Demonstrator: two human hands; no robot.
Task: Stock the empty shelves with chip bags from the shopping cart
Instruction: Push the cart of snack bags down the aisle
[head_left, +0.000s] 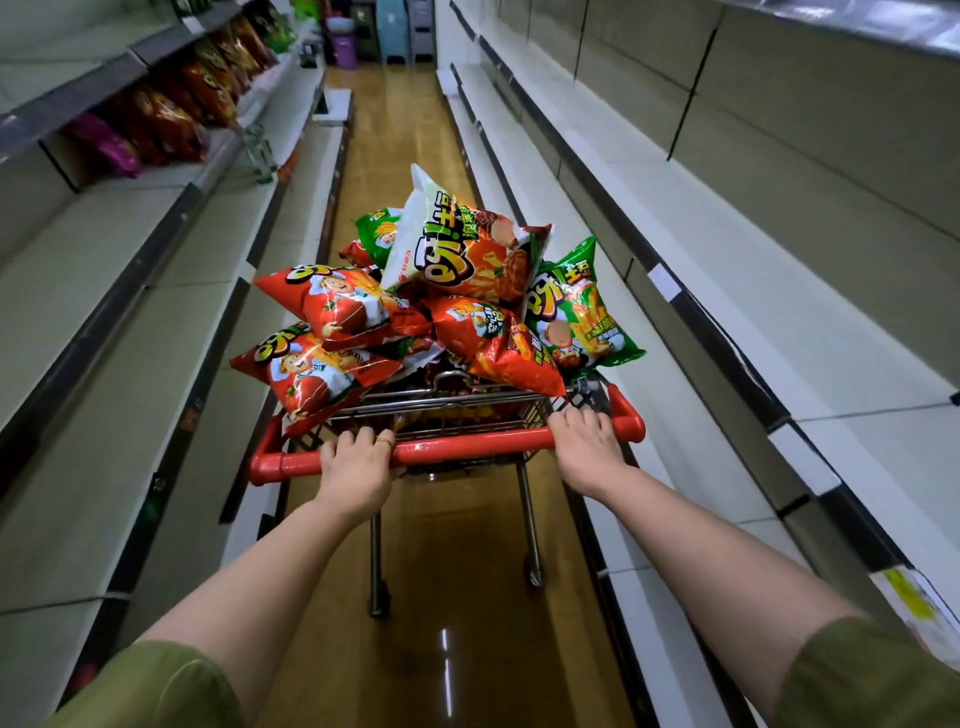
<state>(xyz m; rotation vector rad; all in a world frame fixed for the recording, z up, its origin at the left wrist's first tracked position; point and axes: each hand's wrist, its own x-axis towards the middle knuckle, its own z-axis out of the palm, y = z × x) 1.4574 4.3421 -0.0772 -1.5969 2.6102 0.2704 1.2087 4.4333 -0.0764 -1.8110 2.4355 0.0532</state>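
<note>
Red handle (467, 447) of cart (441, 411): left grip (356, 460) and right grip (587, 447) both curled round it. Chip bags (452, 306) heaped in cart, mid-aisle, shelves (701, 312) either side. Shelved bags (197, 98) far left.

Both arms reach straight forward, bare from the elbows down, with olive-green sleeves (156, 686) covering the upper arms. The forearms angle in toward each other as they extend. The left grip (356, 460) sits palm down on the cart handle (467, 446), left of its middle, fingers curled over the top of the bar. One finger wears a gold ring (385, 442). The right grip (587, 448) holds the same bar near its right end, palm down, fingers wrapped over it.
</note>
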